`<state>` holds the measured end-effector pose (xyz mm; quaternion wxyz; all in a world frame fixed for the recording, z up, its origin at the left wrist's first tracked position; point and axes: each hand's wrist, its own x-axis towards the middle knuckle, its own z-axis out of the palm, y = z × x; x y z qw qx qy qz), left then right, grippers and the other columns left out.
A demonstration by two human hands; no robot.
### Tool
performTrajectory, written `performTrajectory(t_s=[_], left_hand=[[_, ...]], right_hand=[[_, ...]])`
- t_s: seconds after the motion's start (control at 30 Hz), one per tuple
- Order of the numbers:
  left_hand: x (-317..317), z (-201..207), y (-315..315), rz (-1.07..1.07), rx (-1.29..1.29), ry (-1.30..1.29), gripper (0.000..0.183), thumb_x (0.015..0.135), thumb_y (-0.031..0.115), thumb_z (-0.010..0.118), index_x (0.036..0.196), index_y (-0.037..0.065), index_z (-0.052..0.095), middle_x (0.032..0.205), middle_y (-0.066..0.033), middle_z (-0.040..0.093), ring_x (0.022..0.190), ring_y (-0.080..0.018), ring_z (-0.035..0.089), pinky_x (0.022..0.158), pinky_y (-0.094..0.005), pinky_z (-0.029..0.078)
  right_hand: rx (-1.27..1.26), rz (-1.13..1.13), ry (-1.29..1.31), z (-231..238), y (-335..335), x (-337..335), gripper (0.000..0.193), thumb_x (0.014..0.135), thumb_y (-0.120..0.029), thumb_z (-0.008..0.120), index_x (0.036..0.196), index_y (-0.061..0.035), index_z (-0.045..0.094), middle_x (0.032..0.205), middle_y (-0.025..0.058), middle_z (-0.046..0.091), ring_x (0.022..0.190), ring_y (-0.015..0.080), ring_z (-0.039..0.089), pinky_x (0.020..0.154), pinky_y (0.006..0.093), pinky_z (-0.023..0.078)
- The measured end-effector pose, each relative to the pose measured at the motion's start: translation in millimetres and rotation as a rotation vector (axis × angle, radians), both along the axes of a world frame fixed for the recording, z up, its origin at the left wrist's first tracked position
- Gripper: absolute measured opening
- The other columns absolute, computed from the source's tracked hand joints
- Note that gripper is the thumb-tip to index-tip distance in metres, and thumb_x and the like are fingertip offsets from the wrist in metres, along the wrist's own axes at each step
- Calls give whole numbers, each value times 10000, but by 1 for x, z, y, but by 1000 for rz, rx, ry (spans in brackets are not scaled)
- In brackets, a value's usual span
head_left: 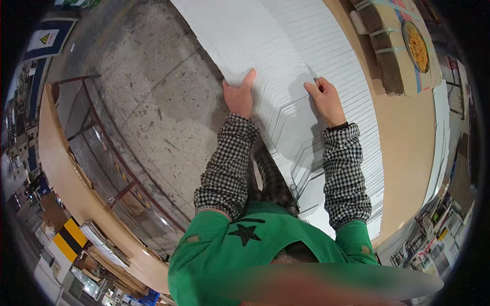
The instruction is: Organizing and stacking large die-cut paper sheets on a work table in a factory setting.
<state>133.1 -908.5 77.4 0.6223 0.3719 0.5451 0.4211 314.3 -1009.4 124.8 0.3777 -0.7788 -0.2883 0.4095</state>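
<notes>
A long spread of white card sheets point(286, 61) lies in front of me, their edges staggered in many thin steps. My left hand point(239, 97) is at the near-left edge of the sheets, thumb on top and the other fingers partly hidden at the side. Farther right, my right hand point(326, 102) pinches the raised edge of a white sheet between thumb and curled fingers. Several angled cut edges show between the two hands. Both forearms wear checked sleeves.
The sheets rest on a tan board surface point(406, 137). At its far right stands a strapped bundle of flat printed cartons point(390, 51). On the left are a stained concrete floor point(153, 92), a dark red metal frame point(97, 120) and a long tan board point(61, 158).
</notes>
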Motion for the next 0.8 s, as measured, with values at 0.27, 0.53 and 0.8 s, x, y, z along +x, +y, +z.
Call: performTrajectory(t_s=[0.27,0.53,0.8], left_hand=[[-1,7,-13,20,-65,187,855,670,261,754,1268,-114,270,1228,-217,446,1106,-280,471,922,-336,390],[2,12,-32,14,-204,26,823,694,287,731,1267,-109,292,1243,-219,430,1127,-285,450,937,-346,378],[2,13,-34,-16,-208,175,801,702,327,717,1247,-111,326,1211,-227,465,1084,-308,493,922,-356,393]], right_hand=[[-115,62,-154,15,-4,5,323,804,-312,642,704,-38,504,621,-35,439,594,48,377,533,202,328],[-82,-10,81,11,-25,11,272,793,-242,646,690,-68,465,616,-52,391,578,56,347,511,210,311],[-131,-6,55,16,-28,9,269,830,-189,625,696,-96,411,634,-77,340,592,33,283,520,184,249]])
